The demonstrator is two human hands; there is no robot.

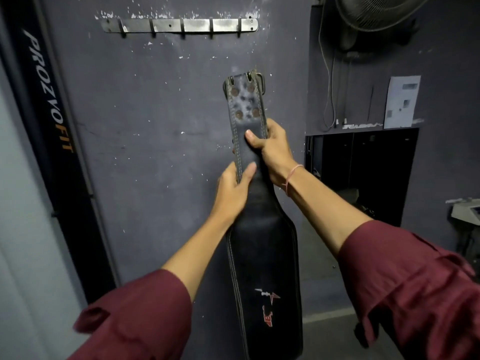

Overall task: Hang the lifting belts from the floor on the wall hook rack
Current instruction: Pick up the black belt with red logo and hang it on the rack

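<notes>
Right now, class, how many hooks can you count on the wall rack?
5. Along the rack, in one row: a hook far left, then left of middle, middle, right of middle, far right. The belt, held lower, hides none.

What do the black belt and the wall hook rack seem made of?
The black stitched lifting belt: probably leather, matte and scuffed, with pale stitching and rusty rivets. The grey wall hook rack: likely steel, dull and worn.
</notes>
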